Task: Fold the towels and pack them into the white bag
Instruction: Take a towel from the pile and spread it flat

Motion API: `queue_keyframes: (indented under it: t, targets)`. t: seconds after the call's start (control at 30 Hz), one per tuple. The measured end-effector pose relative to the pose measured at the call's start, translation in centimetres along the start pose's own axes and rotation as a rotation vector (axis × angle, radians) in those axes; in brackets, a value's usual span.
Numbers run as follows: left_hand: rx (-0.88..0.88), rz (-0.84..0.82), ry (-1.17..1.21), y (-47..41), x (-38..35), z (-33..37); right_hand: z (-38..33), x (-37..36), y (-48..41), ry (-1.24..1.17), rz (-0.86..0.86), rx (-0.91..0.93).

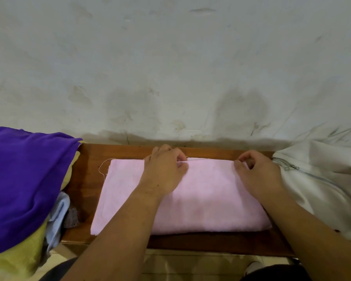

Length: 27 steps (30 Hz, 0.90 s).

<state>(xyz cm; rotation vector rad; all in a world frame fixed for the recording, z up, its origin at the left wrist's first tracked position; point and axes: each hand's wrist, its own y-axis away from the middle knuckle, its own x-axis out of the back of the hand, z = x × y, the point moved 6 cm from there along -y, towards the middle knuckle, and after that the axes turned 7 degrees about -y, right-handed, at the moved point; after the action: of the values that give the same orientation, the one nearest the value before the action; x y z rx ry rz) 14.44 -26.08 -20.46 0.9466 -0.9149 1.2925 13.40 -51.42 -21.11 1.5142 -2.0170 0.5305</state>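
Note:
A pink towel (207, 199) lies folded flat on the brown wooden bench (87, 179). My left hand (164, 169) pinches the towel's far edge near its middle. My right hand (257, 171) pinches the same far edge at the right corner. The white bag (320, 183), with a grey zip, lies crumpled at the bench's right end, touching the towel's right side. A loose thread hangs off the towel's far left corner.
A heap of cloths sits on the left end of the bench: a purple one (22, 183) on top, a yellow one (14, 258) beneath, a pale blue one (57, 216) at the side. A stained wall (170, 67) rises right behind the bench.

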Motion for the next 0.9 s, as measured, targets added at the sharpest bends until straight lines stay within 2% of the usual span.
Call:
queue_keyframes:
  t: [0.23, 0.27, 0.37, 0.4, 0.53, 0.73, 0.9]
  targets:
    - [0.007, 0.010, -0.019, -0.6, 0.1, 0.1, -0.9, 0.1, 0.8, 0.067, -0.034, 0.011]
    - [0.010, 0.019, -0.015, -0.7, 0.1, 0.2, -1.6, 0.1, 1.3, 0.139, -0.022, 0.052]
    - [0.016, 0.053, -0.011, -0.8, 0.0, 0.3, -4.5, -0.9, 3.2, 0.430, 0.045, 0.342]
    - [0.018, 0.065, -0.007, -0.8, -0.1, 0.2, -4.8, -1.7, 3.6, 0.462, 0.000, 0.384]
    - [0.054, 0.108, 0.028, -0.9, -0.4, 0.0, -3.4, -5.4, 4.6, 0.540, -0.310, 0.318]
    - [0.176, 0.220, 0.029, -0.8, -0.6, -1.4, -2.3, -5.8, 4.9, 0.616, -0.280, 0.279]
    - [0.263, 0.295, -0.044, -0.2, 0.5, -5.2, -2.1, -5.7, 4.8, 0.641, -0.306, 0.271]
